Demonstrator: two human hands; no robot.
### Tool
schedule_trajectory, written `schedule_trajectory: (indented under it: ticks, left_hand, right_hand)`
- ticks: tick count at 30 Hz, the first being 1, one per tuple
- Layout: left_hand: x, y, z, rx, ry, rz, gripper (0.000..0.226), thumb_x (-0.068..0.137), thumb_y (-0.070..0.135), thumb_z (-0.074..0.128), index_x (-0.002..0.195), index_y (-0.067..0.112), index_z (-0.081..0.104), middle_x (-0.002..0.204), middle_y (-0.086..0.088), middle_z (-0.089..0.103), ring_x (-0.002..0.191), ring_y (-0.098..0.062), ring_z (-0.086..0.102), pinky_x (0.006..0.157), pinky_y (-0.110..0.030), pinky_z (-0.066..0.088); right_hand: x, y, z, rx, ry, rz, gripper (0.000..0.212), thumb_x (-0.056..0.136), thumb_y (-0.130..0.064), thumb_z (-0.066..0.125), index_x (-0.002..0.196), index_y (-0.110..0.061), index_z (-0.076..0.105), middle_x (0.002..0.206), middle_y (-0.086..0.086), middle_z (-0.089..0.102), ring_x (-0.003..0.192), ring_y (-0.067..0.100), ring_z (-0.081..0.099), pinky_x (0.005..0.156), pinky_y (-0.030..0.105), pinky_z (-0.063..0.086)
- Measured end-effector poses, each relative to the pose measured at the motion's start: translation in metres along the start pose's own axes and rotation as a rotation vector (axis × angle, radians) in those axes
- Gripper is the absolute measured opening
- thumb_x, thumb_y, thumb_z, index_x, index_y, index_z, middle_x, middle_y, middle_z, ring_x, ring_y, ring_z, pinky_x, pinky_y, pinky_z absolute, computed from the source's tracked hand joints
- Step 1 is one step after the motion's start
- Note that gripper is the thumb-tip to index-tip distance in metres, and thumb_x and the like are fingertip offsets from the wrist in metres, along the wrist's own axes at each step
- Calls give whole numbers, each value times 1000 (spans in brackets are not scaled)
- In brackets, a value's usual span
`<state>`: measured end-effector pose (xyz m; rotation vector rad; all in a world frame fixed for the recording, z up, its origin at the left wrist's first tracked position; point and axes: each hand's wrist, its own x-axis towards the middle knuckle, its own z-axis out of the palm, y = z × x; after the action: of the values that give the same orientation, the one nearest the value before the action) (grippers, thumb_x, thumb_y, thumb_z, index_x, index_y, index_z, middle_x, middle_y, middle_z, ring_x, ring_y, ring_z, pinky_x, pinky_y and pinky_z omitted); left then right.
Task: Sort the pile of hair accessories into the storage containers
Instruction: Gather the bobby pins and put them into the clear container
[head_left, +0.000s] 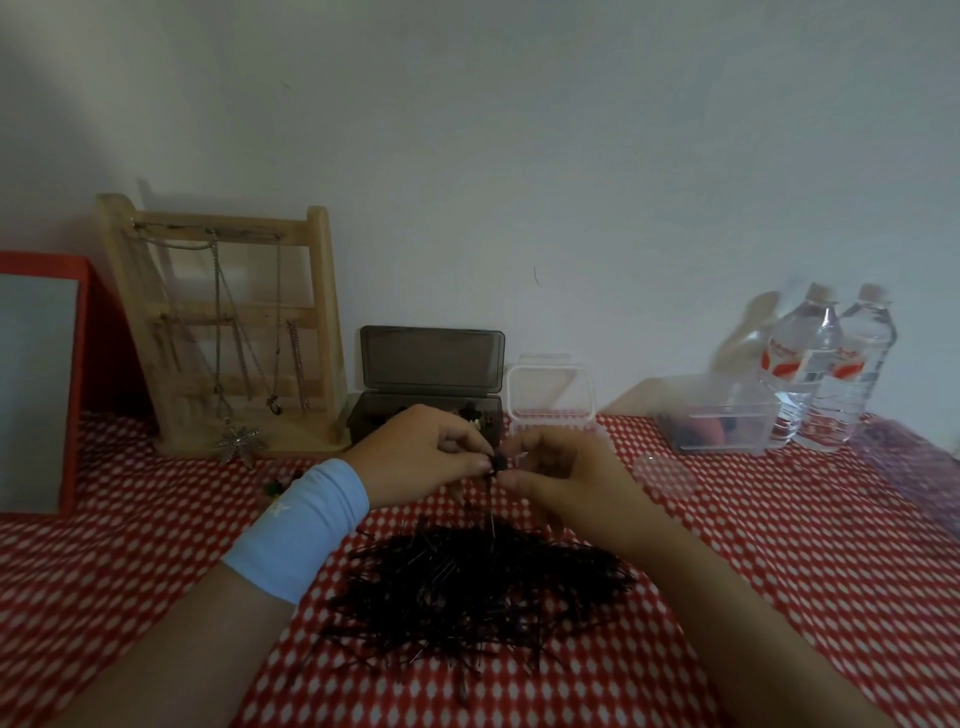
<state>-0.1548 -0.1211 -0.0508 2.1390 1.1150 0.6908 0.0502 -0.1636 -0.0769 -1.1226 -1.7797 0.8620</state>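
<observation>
A loose, bristly pile (467, 587) of thin black wire hairpins lies on a cloth (779, 571) printed red with small white diamonds. The pins cross each other at every angle, and a few strays stick out at the pile's 6 o'clock edge.

Both hands meet just above the pile's 12 o'clock rim. The left hand (415, 457), with a soft pale-blue wristband (301, 530), comes in from 8 o'clock. The right hand (566, 483) comes in from 4 o'clock. Each has thumb and curled fingers pinching the same small dark clip (497, 462), whose shape is too blurred to make out. A straight, slender pin (491, 499) hangs from it down to the pile.

Behind the hands at 12 o'clock stands a smoky, translucent rectangular box (431, 364) with rounded corners, its hinged lid upright. Dark bits show at the rim of its base. Just beside it at 1 o'clock is a smaller clear box (550, 389), also with its lid raised. At 2 o'clock is a clear, lidless tub (722, 415) holding blurred dark and orange things, and two clear plastic bottles (831, 374) with red-and-white labels stand next to it.

At 10 o'clock a pale wooden ladder-shaped stand (322, 322) holds fine metal chains, one ending in a star-like pendant (240, 441). At 9 o'clock leans a mirror (36, 389) in a red frame.
</observation>
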Motion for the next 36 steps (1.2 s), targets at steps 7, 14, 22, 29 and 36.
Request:
schedule_trajectory:
  ticks: [7, 14, 22, 29, 36]
  left_hand:
    - [-3, 1, -2, -199, -63, -45, 21, 83, 16, 76, 101, 22, 68, 87, 1, 76, 80, -6, 71, 70, -12, 49]
    - [-4, -10, -6, 39, -319, -153, 44, 81, 28, 79, 121, 25, 62, 104, 9, 72, 97, -6, 68, 90, -21, 52]
    - [2, -26, -19, 131, 213, -105, 15, 92, 27, 64, 106, 30, 66, 93, 18, 58, 89, -2, 56, 81, -21, 42]
    - [3, -36, -13, 264, -49, -105, 23, 95, 29, 58, 116, 31, 67, 120, 9, 63, 106, -9, 58, 98, -26, 45]
    - [3, -36, 12, 380, -374, -55, 31, 88, 46, 63, 114, 32, 70, 113, 13, 60, 102, -13, 60, 97, -36, 49]
  right_hand:
    - [8, -2, 2, 108, 72, 52, 5, 87, -7, 74, 87, -11, 75, 70, -9, 72, 61, -1, 63, 57, 11, 47]
    - [25, -15, -4, 146, 50, 180, 9, 92, -12, 69, 84, -12, 72, 74, 2, 72, 62, 20, 64, 51, 25, 49]
    - [94, -21, 10, -419, 162, 31, 4, 89, -21, 74, 91, -23, 72, 86, -6, 72, 69, 2, 66, 68, 24, 59]
    - [91, -27, 7, -675, -31, 15, 16, 95, -27, 66, 107, -20, 75, 102, -6, 70, 87, 5, 60, 89, 27, 53]
    - [25, -20, 2, -800, -526, 142, 45, 86, -47, 72, 128, -37, 65, 123, -19, 63, 105, -1, 57, 92, 21, 43]
